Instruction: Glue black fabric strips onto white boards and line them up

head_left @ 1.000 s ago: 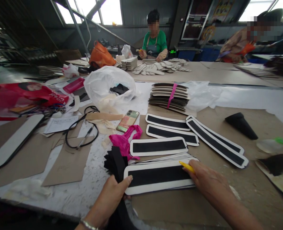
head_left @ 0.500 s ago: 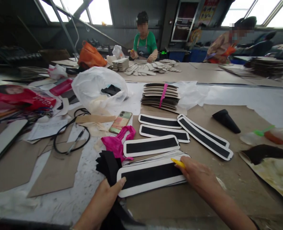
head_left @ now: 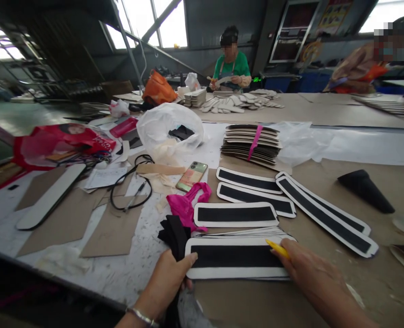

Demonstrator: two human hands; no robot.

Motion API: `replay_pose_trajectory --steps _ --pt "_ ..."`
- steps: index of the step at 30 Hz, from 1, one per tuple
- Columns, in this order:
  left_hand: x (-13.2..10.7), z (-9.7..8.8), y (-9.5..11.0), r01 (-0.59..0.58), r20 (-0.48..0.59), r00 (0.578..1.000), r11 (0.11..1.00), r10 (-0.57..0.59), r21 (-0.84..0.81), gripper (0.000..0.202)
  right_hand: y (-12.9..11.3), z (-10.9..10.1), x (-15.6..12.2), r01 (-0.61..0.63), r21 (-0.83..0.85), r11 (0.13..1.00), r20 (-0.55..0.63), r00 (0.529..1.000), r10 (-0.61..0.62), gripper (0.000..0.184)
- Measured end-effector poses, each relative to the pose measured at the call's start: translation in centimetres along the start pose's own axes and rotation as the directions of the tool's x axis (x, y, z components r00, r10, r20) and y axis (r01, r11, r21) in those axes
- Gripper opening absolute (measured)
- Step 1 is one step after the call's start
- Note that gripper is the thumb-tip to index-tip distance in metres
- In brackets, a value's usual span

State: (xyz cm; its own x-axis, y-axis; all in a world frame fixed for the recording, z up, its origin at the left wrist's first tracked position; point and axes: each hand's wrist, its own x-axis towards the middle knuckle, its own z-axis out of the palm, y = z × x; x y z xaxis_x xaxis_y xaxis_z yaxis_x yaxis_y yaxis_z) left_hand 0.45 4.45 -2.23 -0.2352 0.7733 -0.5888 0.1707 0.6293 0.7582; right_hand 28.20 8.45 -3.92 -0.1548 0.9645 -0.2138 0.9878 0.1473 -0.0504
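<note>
My left hand is closed on a bunch of black fabric pieces, and its thumb presses the left end of the top white-edged black strip. That strip lies on a stack of similar strips near the table's front edge. At the strip's right end rests my right hand, closed on a yellow pen whose tip pokes out over the strip.
Several finished strips lie fanned out just beyond the stack. Behind them is a bundle of pieces tied with a pink band. A pink rag, a phone, a white plastic bag and cardboard sheets lie left. Two people work at the far tables.
The view swung right and then back left. Both hands stay on the ends of the top strip, which now lies level.
</note>
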Motion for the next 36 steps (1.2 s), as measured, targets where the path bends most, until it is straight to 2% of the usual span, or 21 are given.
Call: replay_pose_trajectory --steps 9,15,18,20,27,36 --pt "0.4 -0.1 -0.5 -0.029 0.053 0.998 1.000 0.028 0.004 0.025 -0.4 -0.2 -0.1 -0.049 -0.001 0.999 0.025 0.999 0.049 0.009" --pt "0.3 -0.4 -0.3 -0.019 0.114 0.993 0.997 0.028 -0.072 0.029 0.3 0.5 0.1 0.026 0.016 1.000 -0.033 0.999 -0.026 0.017" --pt "0.3 -0.6 -0.4 -0.005 0.141 0.990 0.995 0.019 -0.097 0.034 0.2 0.6 0.0 0.039 -0.019 0.999 -0.135 0.990 -0.041 0.018" --pt "0.3 -0.6 -0.5 -0.002 0.123 0.992 0.995 0.014 -0.098 0.038 0.1 0.5 -0.1 0.059 -0.026 0.998 -0.176 0.982 -0.063 0.018" --pt "-0.3 0.0 -0.2 -0.006 -0.009 1.000 0.991 0.005 -0.137 0.032 -0.5 -0.4 -0.2 0.043 -0.045 0.998 -0.162 0.985 -0.050 0.015" --pt "0.3 0.1 -1.0 -0.024 0.000 1.000 0.987 0.024 -0.158 0.029 -1.5 -1.4 -0.5 -0.022 -0.108 0.994 -0.148 0.989 0.005 0.009"
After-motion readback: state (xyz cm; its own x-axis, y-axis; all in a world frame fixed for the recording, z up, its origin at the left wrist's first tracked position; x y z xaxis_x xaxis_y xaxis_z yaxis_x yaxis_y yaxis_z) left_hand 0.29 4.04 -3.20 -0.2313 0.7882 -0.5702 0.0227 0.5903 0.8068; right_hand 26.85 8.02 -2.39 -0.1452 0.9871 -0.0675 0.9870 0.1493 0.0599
